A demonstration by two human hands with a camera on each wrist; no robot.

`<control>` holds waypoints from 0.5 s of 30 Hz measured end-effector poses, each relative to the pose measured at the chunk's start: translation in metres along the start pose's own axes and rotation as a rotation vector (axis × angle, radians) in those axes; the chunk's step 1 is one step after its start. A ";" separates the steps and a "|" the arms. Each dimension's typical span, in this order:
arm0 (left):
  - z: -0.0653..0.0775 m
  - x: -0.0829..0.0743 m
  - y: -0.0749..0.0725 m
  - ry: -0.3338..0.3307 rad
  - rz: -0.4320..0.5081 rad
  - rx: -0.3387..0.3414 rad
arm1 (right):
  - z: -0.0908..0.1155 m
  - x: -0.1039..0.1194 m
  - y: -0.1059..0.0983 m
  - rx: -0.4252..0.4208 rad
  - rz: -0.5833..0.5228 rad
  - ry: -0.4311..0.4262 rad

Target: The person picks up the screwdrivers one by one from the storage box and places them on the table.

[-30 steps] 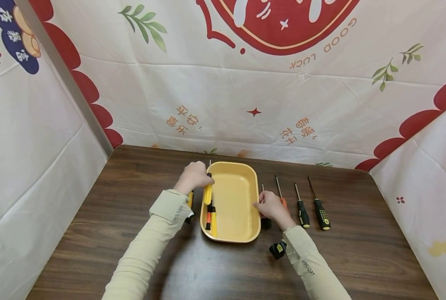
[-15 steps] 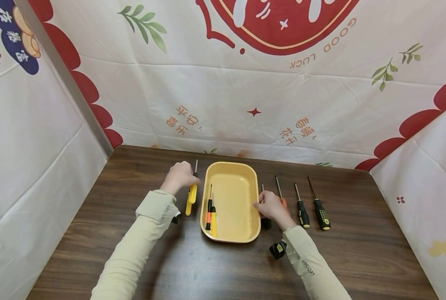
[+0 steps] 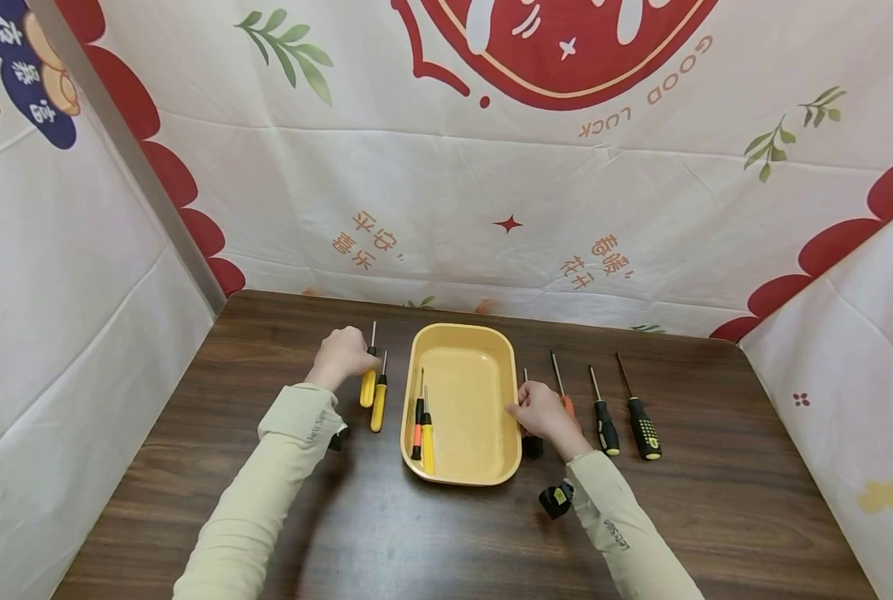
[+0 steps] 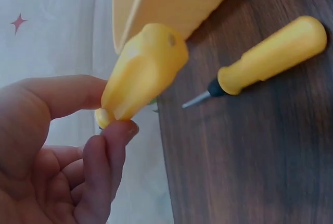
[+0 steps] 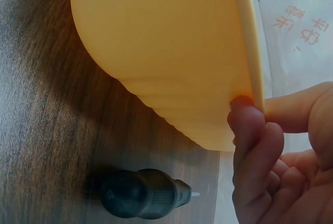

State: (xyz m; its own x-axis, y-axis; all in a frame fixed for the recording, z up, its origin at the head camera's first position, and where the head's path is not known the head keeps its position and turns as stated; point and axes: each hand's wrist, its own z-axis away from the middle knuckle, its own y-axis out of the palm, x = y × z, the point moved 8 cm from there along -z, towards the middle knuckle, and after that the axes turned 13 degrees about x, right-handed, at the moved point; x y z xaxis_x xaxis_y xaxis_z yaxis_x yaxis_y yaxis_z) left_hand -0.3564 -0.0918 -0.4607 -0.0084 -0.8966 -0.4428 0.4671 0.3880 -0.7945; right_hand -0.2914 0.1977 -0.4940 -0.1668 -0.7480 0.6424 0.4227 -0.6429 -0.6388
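Note:
My left hand (image 3: 338, 357) pinches a yellow-handled screwdriver (image 3: 367, 389) between thumb and fingers, its shaft pointing away from me. In the left wrist view the yellow handle (image 4: 143, 70) tilts up over the table. Just to its right another yellow screwdriver (image 3: 379, 404) lies on the wood. My right hand (image 3: 541, 410) grips the right rim of a yellow tray (image 3: 512, 367), thumb inside in the head view. Along the tray's left side lie an orange-and-black screwdriver (image 3: 417, 433) and a yellow-and-black screwdriver (image 3: 427, 446).
Right of the tray, a dark-handled screwdriver (image 3: 532, 447) is partly under my right hand. Beyond it lie an orange-handled screwdriver (image 3: 568, 404) and two black-and-yellow screwdrivers (image 3: 606, 429). A patterned cloth (image 3: 446, 192) stands behind the brown table (image 3: 431, 542).
The left hand has moved left with its screwdriver, from over the tray's left rim, past the yellow screwdriver on the table. The right hand and tray have stayed put.

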 end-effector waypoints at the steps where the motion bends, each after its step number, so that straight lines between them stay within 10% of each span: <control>1: 0.000 0.002 0.000 0.001 0.004 -0.001 | 0.000 0.000 0.000 0.001 -0.004 0.004; 15: -0.002 0.026 0.007 -0.021 0.020 -0.030 | 0.001 0.001 0.000 0.005 -0.009 -0.017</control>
State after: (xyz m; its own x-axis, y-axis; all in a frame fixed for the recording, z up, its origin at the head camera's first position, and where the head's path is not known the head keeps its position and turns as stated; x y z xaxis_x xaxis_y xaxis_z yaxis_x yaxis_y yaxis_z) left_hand -0.3555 -0.1119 -0.4787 0.0193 -0.8927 -0.4503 0.4405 0.4119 -0.7977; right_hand -0.2906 0.1973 -0.4932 -0.1554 -0.7396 0.6549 0.4261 -0.6483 -0.6310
